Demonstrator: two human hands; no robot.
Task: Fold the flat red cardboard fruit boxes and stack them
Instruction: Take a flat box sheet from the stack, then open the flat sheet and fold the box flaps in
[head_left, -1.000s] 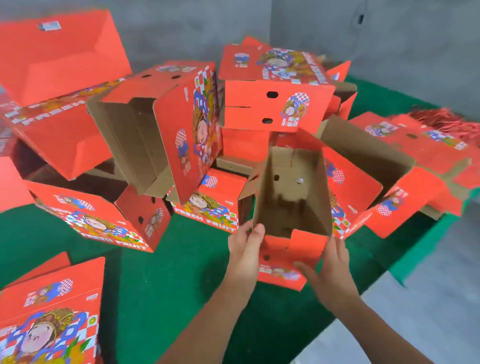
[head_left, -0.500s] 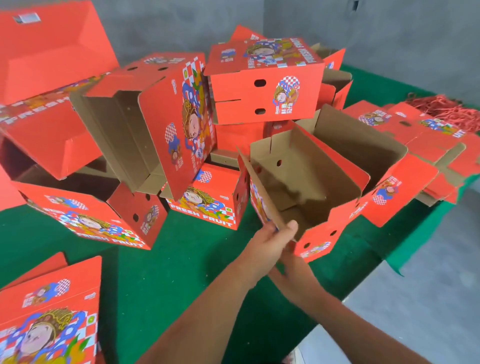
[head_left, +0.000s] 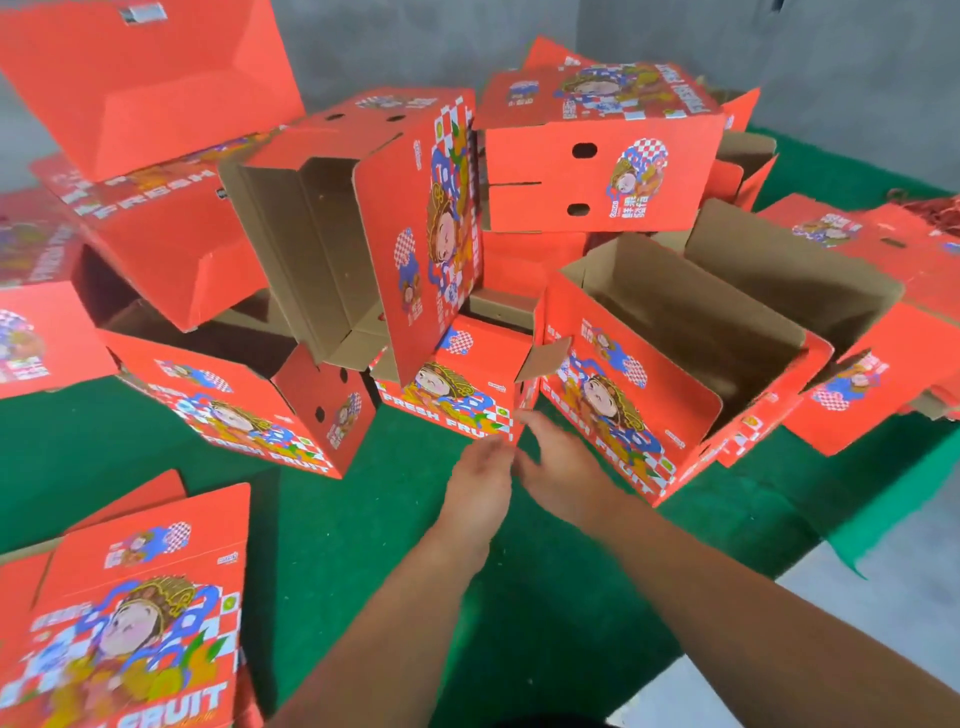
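Both hands loose, empty: left hand (head_left: 480, 480), right hand (head_left: 558, 467) beside folded box (head_left: 639, 410).

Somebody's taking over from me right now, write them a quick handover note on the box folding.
Left hand and right hand: both open, empty, close together over the green table, just short of the newest folded box.
That box sits open-topped at the pile's right front; other folded boxes are heaped behind it.
Flat boxes lie near left.
Done: several folded. Left: fold the flats, tidy the stack.
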